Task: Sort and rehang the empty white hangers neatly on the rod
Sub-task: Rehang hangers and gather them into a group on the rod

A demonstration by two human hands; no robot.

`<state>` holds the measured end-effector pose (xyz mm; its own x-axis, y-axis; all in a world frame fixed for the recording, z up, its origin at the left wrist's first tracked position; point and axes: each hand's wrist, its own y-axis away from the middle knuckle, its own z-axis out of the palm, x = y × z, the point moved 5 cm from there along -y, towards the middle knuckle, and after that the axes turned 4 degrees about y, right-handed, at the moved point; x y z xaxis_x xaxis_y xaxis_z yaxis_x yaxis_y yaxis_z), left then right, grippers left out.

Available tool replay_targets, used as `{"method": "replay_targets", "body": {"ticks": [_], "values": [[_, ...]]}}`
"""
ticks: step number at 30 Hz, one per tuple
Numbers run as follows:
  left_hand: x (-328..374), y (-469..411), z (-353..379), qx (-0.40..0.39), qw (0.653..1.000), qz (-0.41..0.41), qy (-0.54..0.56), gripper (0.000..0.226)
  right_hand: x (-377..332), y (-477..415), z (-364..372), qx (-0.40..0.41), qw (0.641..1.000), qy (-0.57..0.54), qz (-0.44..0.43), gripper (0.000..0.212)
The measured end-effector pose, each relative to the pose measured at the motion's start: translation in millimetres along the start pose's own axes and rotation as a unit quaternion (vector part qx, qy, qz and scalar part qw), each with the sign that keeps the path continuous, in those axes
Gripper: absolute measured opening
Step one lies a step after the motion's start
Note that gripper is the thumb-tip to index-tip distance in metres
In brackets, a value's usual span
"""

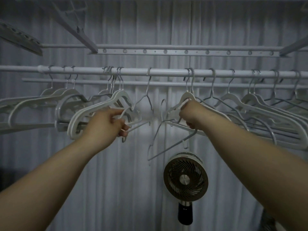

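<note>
Hanging rod (166,72), white hangers, two hands at centre.

Behind: pale curtain (116,180); round fan (185,179) on a dark stand, below the right hand. Above: perforated rail (183,52). White hangers (260,104) hung crowded along the rod, left and right; one thin wire hanger (148,97) hung alone at centre. Left hand (106,124) was closed on a thin hanger's lower bar beside the left cluster. Right hand (191,114) was clenched on a white hanger's shoulder; a loose wire hanger (166,147) dangled tilted beneath it.
</note>
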<state>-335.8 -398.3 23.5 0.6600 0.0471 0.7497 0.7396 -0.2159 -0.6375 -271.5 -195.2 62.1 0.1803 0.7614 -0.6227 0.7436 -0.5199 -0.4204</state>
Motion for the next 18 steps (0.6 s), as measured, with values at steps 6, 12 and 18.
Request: {"method": "replay_targets", "body": {"ticks": [6, 12, 18], "values": [[5, 27, 3, 0.081, 0.97, 0.054, -0.221, 0.053, 18, 26, -28, -0.051, 0.997, 0.056, -0.032, 0.026], [12, 80, 7, 0.135, 0.955, 0.107, -0.243, 0.029, 47, 54, -49, -0.108, 0.99, 0.052, -0.081, 0.008], [-14, 124, 18, -0.076, 0.943, -0.05, -0.32, 0.017, 57, 94, -64, -0.187, 0.974, 0.006, -0.126, 0.012]]}}
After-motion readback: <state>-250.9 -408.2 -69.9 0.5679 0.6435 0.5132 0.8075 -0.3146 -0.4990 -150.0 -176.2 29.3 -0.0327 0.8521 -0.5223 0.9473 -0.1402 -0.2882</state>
